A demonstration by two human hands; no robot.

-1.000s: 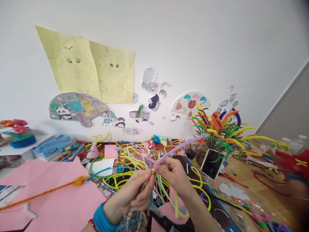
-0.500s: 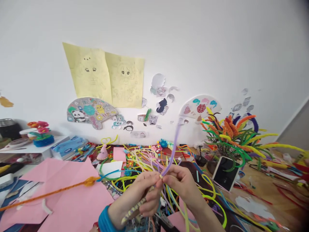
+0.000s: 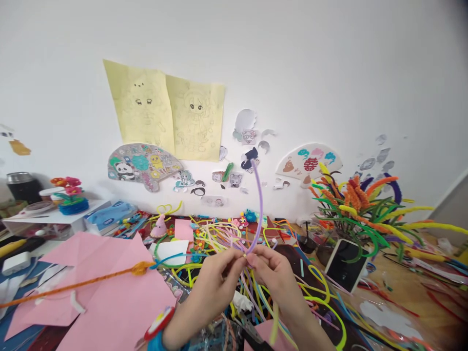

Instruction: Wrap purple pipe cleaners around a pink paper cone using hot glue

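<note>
A fuzzy purple pipe cleaner (image 3: 261,204) rises from between my hands and curves up to the left in front of the wall. My left hand (image 3: 224,273) pinches its lower end, where a small yellowish bit shows at the fingertips. Thumb and fingers of my right hand (image 3: 275,273) are closed on the same spot from the other side, fingertips almost touching the left ones. Below the right hand hangs a pale yellow pipe cleaner (image 3: 274,324); whether it joins the held piece I cannot tell. Dark-handled pliers (image 3: 252,334) lie beneath the hands.
Loose pipe cleaners (image 3: 215,234) lie tangled behind my hands. Pink paper (image 3: 109,292) spreads at left, crossed by an orange pipe-cleaner stem (image 3: 87,280). On the right are a phone (image 3: 345,265) and a bunch of colourful pipe-cleaner plants (image 3: 360,204). A white wall stands behind.
The purple pipe cleaner's top has swung left. My left hand has turned, and the yellow-and-purple twisted strip seen along it before is out of sight. The view has shifted slightly.
</note>
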